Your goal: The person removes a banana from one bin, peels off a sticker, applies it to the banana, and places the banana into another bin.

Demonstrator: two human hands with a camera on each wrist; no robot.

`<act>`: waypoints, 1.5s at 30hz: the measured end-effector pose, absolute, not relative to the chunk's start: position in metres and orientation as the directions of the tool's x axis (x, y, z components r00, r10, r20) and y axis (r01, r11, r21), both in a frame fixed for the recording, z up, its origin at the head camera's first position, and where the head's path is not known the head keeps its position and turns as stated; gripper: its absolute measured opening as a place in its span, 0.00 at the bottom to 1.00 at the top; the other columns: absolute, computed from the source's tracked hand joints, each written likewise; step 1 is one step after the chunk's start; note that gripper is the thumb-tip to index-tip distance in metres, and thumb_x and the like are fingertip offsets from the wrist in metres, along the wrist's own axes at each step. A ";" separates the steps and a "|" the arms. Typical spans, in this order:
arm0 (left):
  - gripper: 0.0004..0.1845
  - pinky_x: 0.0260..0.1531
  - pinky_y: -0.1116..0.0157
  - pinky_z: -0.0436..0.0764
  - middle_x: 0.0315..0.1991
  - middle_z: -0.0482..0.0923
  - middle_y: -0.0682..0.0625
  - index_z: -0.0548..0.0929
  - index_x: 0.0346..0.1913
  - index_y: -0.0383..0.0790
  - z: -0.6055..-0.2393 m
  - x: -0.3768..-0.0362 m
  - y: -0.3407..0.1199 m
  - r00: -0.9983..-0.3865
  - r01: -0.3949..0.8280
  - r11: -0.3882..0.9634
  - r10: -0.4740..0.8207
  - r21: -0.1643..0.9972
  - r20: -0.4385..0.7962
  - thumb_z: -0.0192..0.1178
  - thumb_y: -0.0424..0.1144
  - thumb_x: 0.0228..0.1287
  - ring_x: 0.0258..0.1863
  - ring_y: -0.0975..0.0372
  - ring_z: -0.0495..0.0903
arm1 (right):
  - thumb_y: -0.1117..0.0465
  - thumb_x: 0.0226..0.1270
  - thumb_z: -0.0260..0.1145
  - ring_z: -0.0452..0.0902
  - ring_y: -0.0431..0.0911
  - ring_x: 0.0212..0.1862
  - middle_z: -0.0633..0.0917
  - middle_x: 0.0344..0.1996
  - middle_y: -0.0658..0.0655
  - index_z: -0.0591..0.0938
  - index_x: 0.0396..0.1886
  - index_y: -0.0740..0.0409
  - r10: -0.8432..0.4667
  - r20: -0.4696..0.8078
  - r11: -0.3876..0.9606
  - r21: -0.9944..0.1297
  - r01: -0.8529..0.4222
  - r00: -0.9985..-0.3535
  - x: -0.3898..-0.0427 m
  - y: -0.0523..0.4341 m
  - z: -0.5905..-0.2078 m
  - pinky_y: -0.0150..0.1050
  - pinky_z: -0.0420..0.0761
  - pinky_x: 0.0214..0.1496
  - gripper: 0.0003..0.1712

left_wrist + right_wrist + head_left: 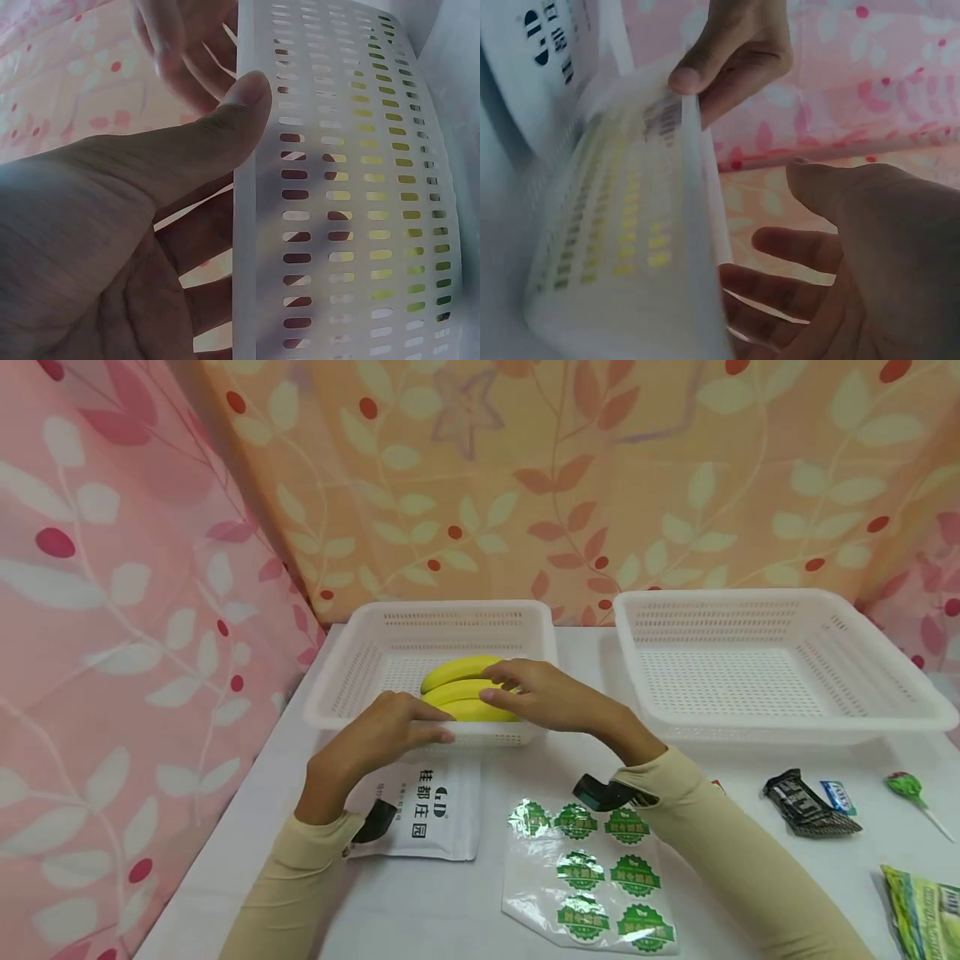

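A bunch of yellow bananas (461,691) lies in the left white plastic basket (339,670), close to its front wall. My left hand (382,731) holds the front rim of this basket. In the left wrist view its thumb (250,90) lies on the outside of the perforated wall (360,259), and the other fingers reach inside, partly hidden behind the rim. My right hand (546,693) is over the right end of the bananas, fingers loosely bent. In the right wrist view its thumb and fingers are spread apart, near the rim, with nothing between them.
A second white basket (787,724) stands at the right. Nearer lie a white pouch (446,806) with black lettering, a clear sheet with green stickers (581,870), a black wrapped packet (806,806), a small blue-and-white packet (838,797), a lollipop (905,786) and a green bag (926,910).
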State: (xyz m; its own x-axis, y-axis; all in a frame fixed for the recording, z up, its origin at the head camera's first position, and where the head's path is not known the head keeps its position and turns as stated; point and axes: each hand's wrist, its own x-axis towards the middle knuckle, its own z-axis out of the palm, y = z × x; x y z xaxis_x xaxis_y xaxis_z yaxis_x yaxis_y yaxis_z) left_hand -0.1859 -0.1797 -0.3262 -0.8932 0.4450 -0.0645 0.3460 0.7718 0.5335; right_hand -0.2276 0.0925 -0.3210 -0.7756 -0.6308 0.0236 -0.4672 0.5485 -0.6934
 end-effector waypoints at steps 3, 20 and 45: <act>0.19 0.51 0.58 0.79 0.50 0.90 0.54 0.91 0.59 0.46 -0.327 -0.187 -0.179 -0.891 0.348 0.766 0.449 0.541 -0.062 0.72 0.49 0.69 0.49 0.59 0.82 | 0.38 0.81 0.58 0.79 0.52 0.65 0.83 0.64 0.57 0.77 0.73 0.55 -0.636 -0.042 0.577 -0.689 -0.439 -0.770 -0.237 0.077 -0.329 0.54 0.79 0.68 0.34; 0.21 0.48 0.59 0.78 0.47 0.90 0.54 0.91 0.59 0.45 -0.325 -0.186 -0.180 -0.904 0.307 0.777 0.418 0.550 -0.086 0.73 0.49 0.68 0.48 0.57 0.80 | 0.41 0.82 0.59 0.76 0.53 0.48 0.75 0.38 0.57 0.82 0.52 0.60 -0.556 -0.461 0.722 -0.681 -0.126 -0.692 -0.281 0.046 -0.324 0.56 0.89 0.50 0.25; 0.21 0.48 0.59 0.78 0.43 0.89 0.55 0.90 0.60 0.46 -0.326 -0.186 -0.179 -0.911 0.260 0.777 0.394 0.573 -0.121 0.74 0.48 0.67 0.47 0.57 0.80 | 0.54 0.68 0.76 0.81 0.51 0.46 0.80 0.43 0.56 0.90 0.50 0.60 -0.509 -0.474 0.773 -0.620 -0.138 -0.719 -0.288 0.048 -0.315 0.45 0.91 0.43 0.18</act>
